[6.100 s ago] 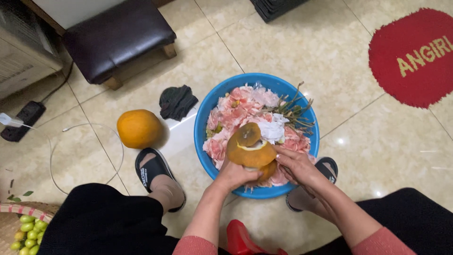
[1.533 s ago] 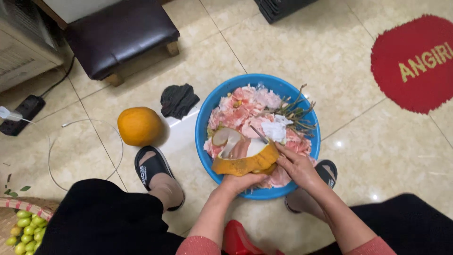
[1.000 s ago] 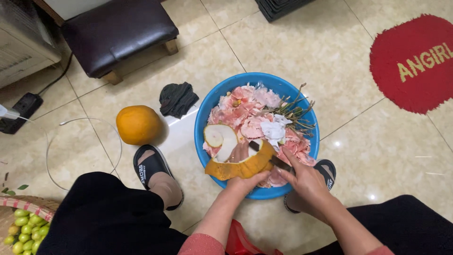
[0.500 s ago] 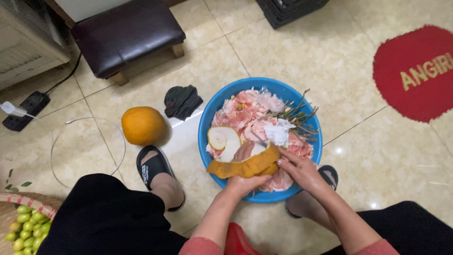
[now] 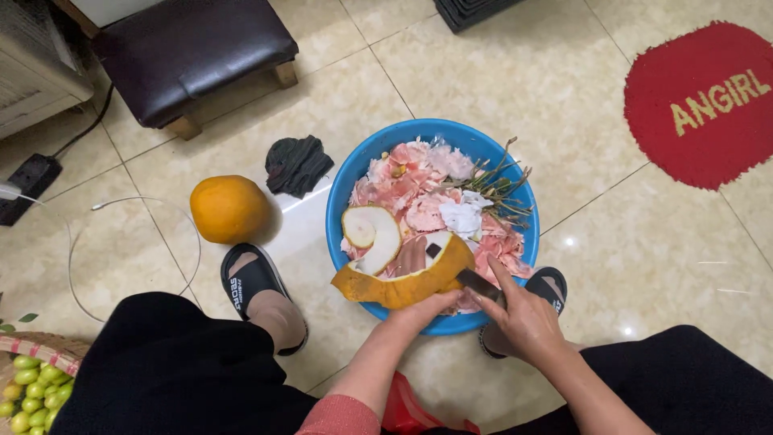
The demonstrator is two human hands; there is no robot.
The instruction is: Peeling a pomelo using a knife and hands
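Over the near rim of a blue plastic basin (image 5: 354, 173), my left hand (image 5: 423, 306) holds a large orange-skinned citrus fruit (image 5: 403, 282) with white pith inside. My right hand (image 5: 523, 318) grips a dark-bladed knife (image 5: 475, 282) whose blade goes into the fruit from the right. A curled strip of cut peel (image 5: 372, 235) hangs off the fruit into the basin. The basin is full of pink peel pieces, white pith and some green stalks.
A whole orange citrus fruit (image 5: 229, 209) lies on the tiled floor left of the basin, beside a dark cloth (image 5: 296, 163). A dark padded stool (image 5: 185, 56) stands at the back left. A basket of small green fruits (image 5: 28, 387) sits at lower left. A red mat (image 5: 700, 105) lies at right.
The top of the fruit has been cut away and a long curl of peel now hangs into the basin. My hands have stayed at the basin's near rim.
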